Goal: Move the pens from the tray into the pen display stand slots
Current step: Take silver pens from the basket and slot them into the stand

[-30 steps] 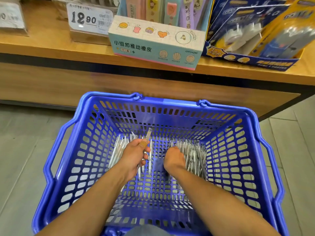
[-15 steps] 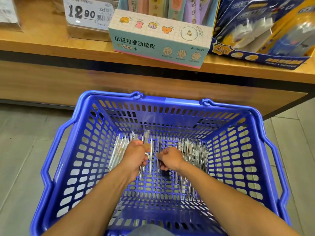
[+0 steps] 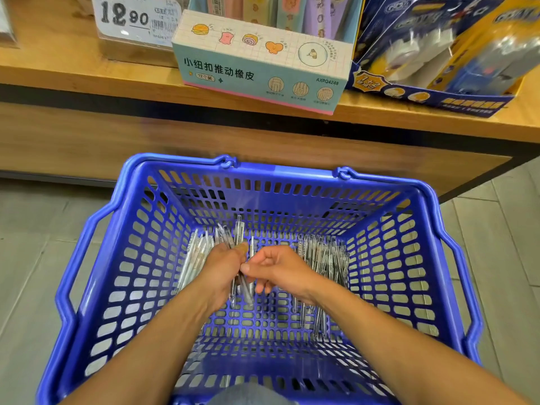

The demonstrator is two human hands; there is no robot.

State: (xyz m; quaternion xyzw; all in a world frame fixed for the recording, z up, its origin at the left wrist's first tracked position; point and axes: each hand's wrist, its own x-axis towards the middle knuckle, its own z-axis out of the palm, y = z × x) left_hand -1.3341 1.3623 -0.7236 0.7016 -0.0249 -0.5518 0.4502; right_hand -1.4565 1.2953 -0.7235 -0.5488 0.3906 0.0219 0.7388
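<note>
The left hand [image 3: 225,267] clenches a bundle of pens [image 3: 238,276], long axes running away from the person. The right hand [image 3: 274,268], just beside, seemingly pinches one; loose pens [image 3: 324,258] lie rightward in the basket [image 3: 280,173].

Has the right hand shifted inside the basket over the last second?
Yes. The right hand has moved left across the blue basket, off the pen pile by its right wall, to meet the left hand gripping a bundle of pens.

Wooden shelf [image 3: 73,62] bears price tag [image 3: 131,20], eraser box [image 3: 263,68], blue package [image 3: 438,54].
</note>
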